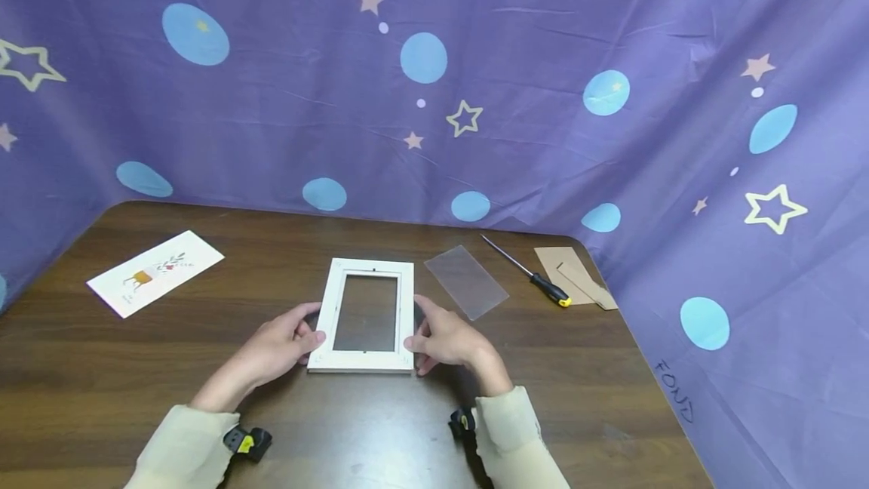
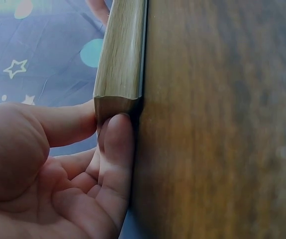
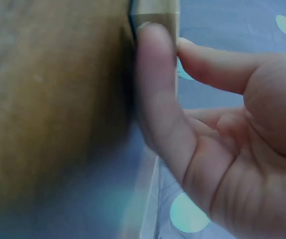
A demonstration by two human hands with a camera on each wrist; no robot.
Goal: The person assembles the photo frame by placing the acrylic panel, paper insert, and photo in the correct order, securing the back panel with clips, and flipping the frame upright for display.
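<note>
Frame [image 1: 364, 315], white and rectangular, lies flat near the middle of the dark wooden table [image 1: 102, 368], its long sides running away from the person; the wood shows through its open centre. Left hand [image 1: 281, 342] grips the near left corner, thumb on the top face and fingers curled against the outer edge; the left wrist view shows a fingertip [image 2: 117, 144] pressed to the frame's corner where it meets the tabletop. Right hand [image 1: 448, 338] grips the near right corner in the same manner, thumb above, one finger [image 3: 155, 99] lying flat along the frame's side. Both hands are clamped on the frame.

Clear sheet [image 1: 466, 281], a thin rectangle, lies just right of the frame and apart from it. Screwdriver [image 1: 528, 272], with black and yellow handle, lies farther right, its shaft pointing to the back. Beside it, at the table's right corner, rest brown backing boards [image 1: 573, 276], one overlapping the other. Card [image 1: 155, 272], white with a small printed picture and writing too small to read, lies well apart at the far left.

Purple cloth [image 1: 543, 96], printed with stars and blue dots, hangs round the table; hand-lettered writing on it at lower right appears to read "FOND". Nothing lies between the hands and the frame.
</note>
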